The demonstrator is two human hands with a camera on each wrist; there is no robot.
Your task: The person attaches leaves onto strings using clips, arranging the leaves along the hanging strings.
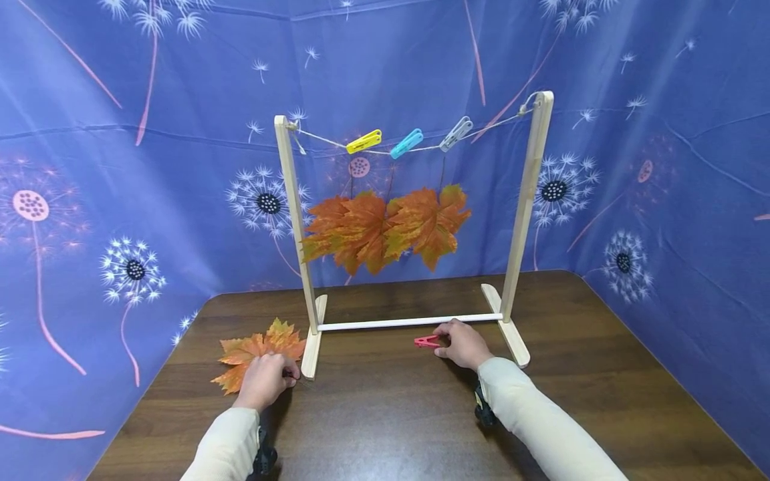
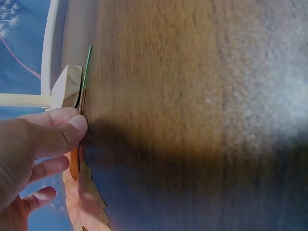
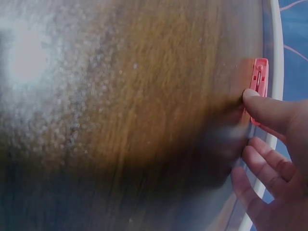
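At the left of the table my left hand (image 1: 265, 381) pinches the stem of an orange maple leaf (image 1: 249, 349) between thumb and forefinger. The stem's green tip (image 2: 88, 60) sticks out past the fingertips in the left wrist view, while the other fingers are spread away from it. In front of the white crossbar my right hand (image 1: 464, 344) holds a red clothespin (image 1: 426, 341) by one end, low at the tabletop. In the right wrist view the thumb lies on the red clothespin (image 3: 260, 72), and the remaining fingers stay off it.
A wooden frame (image 1: 526, 200) carries a sagging string (image 1: 502, 122). Yellow (image 1: 364, 141), blue (image 1: 407, 143) and grey (image 1: 456, 133) clothespins sit on it, with orange leaves (image 1: 367, 230) hanging below. The frame's left foot (image 1: 314, 341) stands beside my left hand. Blue dandelion cloth (image 1: 385, 60) surrounds the brown table (image 1: 373, 414).
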